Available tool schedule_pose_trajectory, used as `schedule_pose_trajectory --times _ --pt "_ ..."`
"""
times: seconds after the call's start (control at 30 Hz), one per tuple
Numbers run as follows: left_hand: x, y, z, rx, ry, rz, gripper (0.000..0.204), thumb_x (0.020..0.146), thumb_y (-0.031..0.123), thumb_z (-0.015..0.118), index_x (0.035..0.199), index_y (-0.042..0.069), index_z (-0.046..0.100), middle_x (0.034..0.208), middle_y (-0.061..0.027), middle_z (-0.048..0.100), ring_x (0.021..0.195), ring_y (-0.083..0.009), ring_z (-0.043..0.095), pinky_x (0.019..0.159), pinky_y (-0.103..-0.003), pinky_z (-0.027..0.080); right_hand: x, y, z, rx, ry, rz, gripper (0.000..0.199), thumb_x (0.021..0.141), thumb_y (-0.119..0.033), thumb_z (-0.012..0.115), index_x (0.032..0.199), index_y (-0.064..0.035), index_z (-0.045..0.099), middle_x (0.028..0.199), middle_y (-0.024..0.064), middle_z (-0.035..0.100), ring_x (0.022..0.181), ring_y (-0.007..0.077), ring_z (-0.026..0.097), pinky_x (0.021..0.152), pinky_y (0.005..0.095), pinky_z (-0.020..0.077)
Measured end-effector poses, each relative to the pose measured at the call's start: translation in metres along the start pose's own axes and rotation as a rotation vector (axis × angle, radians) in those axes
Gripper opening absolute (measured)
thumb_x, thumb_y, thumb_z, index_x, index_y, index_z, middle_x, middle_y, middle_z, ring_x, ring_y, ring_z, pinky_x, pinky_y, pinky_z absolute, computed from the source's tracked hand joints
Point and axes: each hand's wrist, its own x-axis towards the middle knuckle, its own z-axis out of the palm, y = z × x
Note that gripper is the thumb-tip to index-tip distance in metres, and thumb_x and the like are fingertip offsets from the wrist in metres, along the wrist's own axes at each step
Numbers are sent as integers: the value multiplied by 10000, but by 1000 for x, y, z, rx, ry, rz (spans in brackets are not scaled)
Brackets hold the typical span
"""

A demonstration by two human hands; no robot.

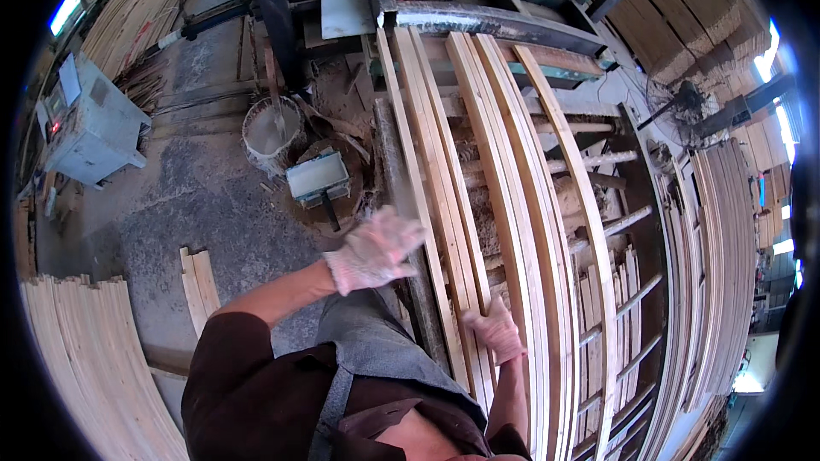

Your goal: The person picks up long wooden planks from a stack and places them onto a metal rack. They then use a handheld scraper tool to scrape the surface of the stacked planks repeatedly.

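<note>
The left hand (374, 249), in a pale glove, hangs blurred with fingers spread loosely above the near left edge of the rack (628, 222), holding nothing. The right hand (493, 330), also gloved, lies flat with fingers together on long wooden strips (444, 179) that run from near to far toward the green machine (478, 0). A bucket (272, 132) stands far left on the floor.

Left hand (374, 249), gloved, is hovering raised at mid-frame with fingers spreading loosely, blurred, forearm bare and reaching up from a dark sleeve. Right hand (494, 331), also gloved, is pressing downward, fingers curling, forearm rising from the lower edge.
</note>
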Motion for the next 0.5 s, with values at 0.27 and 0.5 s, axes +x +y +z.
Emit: schedule_pose_trajectory --times 0.27,0.5 --pt "52 -9 62 355 -103 378 283 805 343 724 999 149 655 922 -7 583 999 -228 572 976 -427 442 4 37 4 641 -390 -146 833 778 -473 879 1378 25 588 1177 88 708 1051 187 650 973 354 513" --pt "56 19 51 69 115 422 383 760 427 724 954 97 713 917 -72 671 1006 -291 661 1075 -507 462 -17 64 6 743 -397 -22 814 774 -413 879 1395 24 586 1198 110 713 1054 191 668 950 357 532"
